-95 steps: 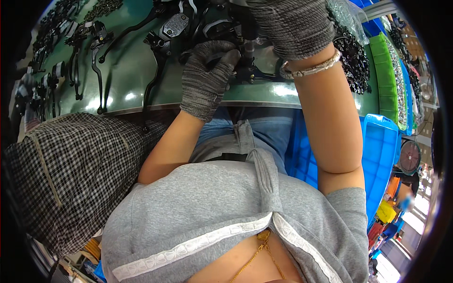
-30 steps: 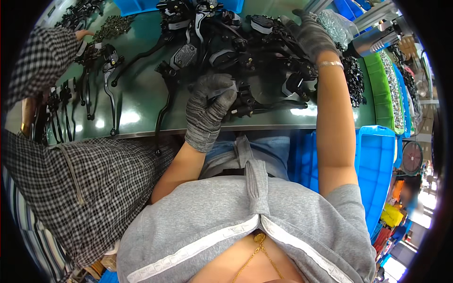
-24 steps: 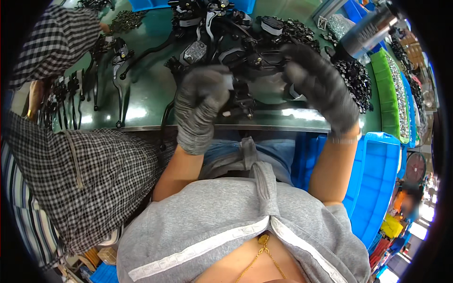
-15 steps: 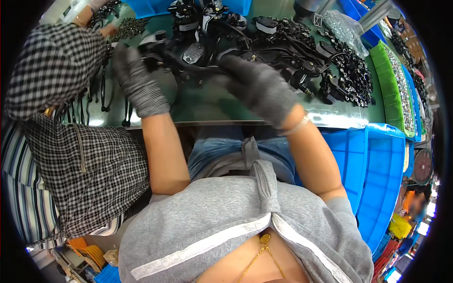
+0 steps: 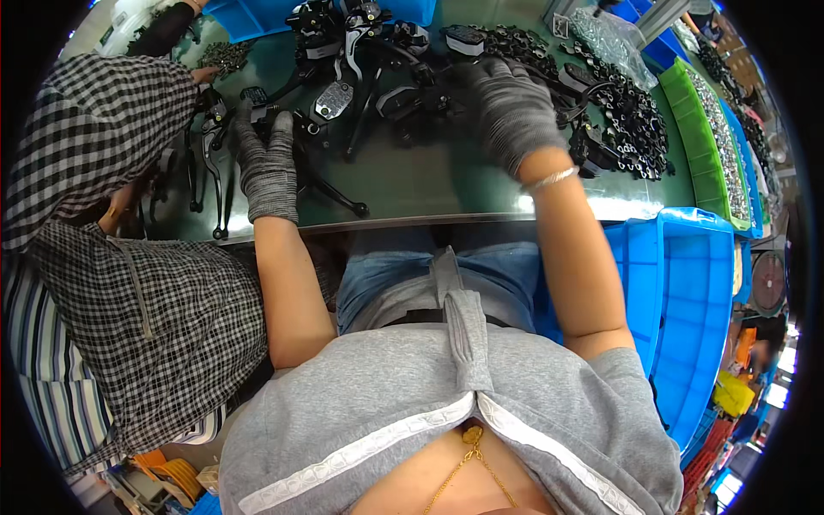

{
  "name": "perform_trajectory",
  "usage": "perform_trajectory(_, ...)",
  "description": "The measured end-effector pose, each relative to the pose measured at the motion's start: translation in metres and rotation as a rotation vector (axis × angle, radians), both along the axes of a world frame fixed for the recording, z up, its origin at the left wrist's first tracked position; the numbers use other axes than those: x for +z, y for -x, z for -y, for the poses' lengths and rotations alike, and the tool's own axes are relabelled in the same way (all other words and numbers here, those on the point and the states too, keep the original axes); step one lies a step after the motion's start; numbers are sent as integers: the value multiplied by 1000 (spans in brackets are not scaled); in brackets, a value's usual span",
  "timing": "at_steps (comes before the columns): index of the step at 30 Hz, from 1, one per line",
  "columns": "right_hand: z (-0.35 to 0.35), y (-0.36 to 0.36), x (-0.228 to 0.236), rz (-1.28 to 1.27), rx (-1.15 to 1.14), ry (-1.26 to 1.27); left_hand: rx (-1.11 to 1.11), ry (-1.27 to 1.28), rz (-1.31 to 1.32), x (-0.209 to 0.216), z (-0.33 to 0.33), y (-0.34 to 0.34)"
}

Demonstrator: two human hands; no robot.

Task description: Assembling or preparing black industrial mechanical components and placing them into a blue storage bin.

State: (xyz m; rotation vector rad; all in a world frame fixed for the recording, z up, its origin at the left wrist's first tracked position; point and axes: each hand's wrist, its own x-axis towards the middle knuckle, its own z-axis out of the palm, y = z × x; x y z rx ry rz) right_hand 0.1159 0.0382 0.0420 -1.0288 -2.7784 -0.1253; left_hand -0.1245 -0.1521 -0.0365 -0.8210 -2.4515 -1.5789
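Observation:
My left hand [image 5: 268, 167], in a grey knit glove, has its thumb and fingers round the body of a black brake lever assembly [image 5: 336, 196]. The long lever slants from under that hand toward the table's front edge and ends in a round knob. My right hand [image 5: 518, 112], gloved alike, is over the dark parts right of centre. Its fingers reach forward, the thumb held off to the left; the fingertips are slightly blurred, and I see nothing held. Between my hands lie more lever assemblies, one with a silver lever [image 5: 353, 50] and one with a grey rectangular cap [image 5: 333, 101].
Small black ring-like clamps [image 5: 639, 137] are heaped at the right, beside a green bin [image 5: 699, 129] of small metal parts. A clear plastic bag [image 5: 608, 43] lies behind them. Blue crates [image 5: 691, 283] stand by my right side. A co-worker's checked sleeve [image 5: 107, 129] is close on my left.
The lever assembly that spanned the space between my hands has moved left with my left hand, its lever now pointing toward me. My right hand has moved away and forward over the parts.

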Motion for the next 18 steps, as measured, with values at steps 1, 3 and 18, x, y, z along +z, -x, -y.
perform_trajectory(1,-35,-3,-16,166,60,125,8,58,-26,-3,-3,-1)
perform_trajectory(3,-45,3,-21,284,-14,35,15,161,-34,-1,-2,-9)
perform_trajectory(18,-36,-19,19,-448,99,46,-287,169,-297,40,9,-89)
